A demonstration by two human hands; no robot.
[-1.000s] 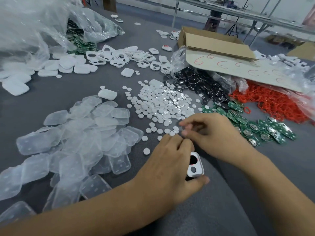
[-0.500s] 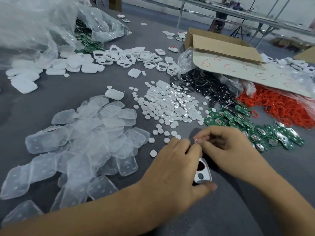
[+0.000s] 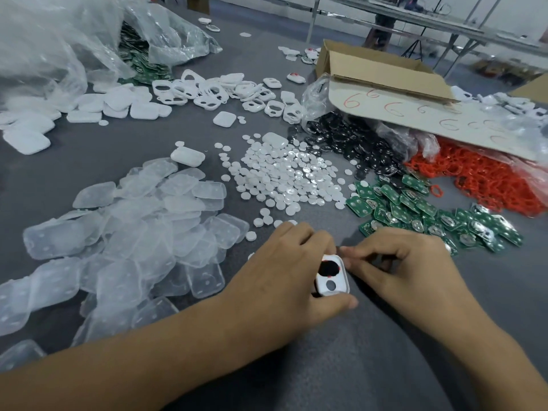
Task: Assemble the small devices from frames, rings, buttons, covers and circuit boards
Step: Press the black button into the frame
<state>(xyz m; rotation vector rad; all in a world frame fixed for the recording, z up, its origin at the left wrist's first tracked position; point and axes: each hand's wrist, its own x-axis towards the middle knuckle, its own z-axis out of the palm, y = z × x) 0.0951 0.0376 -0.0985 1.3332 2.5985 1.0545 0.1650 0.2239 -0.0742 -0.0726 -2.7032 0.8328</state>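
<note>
My left hand (image 3: 284, 280) grips a small white frame (image 3: 332, 277) near the table's front, with a black button and red ring in its upper hole and a grey round hole below. My right hand (image 3: 409, 271) has curled fingers with the fingertips at the frame's upper right edge; what they pinch is hidden. Part piles lie around: clear covers (image 3: 124, 229), white round buttons (image 3: 284, 176), green circuit boards (image 3: 415, 209), black buttons (image 3: 350, 140), red rings (image 3: 489, 182) and white frames (image 3: 225, 90).
A cardboard box (image 3: 382, 69) with a flap marked with red sixes lies at the back right. A large clear plastic bag (image 3: 59, 46) with more green boards fills the back left. White solid covers (image 3: 118, 105) sit beside it. The grey table (image 3: 370, 366) runs to a metal rack behind.
The view has shifted slightly down and left. My right hand's fingertips came from above the frame to its upper right edge. My left hand keeps hold of the frame, now tilted more toward me.
</note>
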